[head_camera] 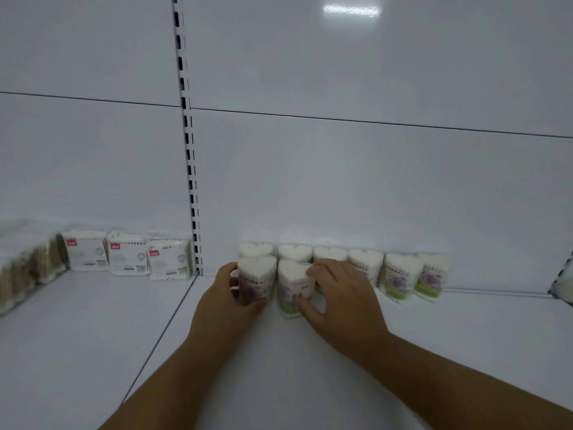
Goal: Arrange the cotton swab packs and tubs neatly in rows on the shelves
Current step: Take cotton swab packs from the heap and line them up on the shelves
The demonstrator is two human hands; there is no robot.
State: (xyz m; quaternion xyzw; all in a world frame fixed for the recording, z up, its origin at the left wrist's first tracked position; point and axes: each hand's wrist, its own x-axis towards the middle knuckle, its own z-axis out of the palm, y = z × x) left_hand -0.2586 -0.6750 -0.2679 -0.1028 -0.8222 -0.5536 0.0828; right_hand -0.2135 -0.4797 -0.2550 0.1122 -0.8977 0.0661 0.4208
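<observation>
head view: heart-shaped tubs of white swabs, with purple and green labels, stand on the right shelf [434,352]. six form a back row [400,271] against the white back panel [341,181]. just in front, the left hand [231,293] grips the left tub [258,279] and the right hand [338,293] pinches the right tub [291,283], side by side. a slotted post [189,150] divides the shelves. flat packs [124,254] line the left shelf.

six tubs [366,263] in a row against the back panel [341,181], two tubs [259,274] before its left end, packs [127,254] left of the upright [190,150]
</observation>
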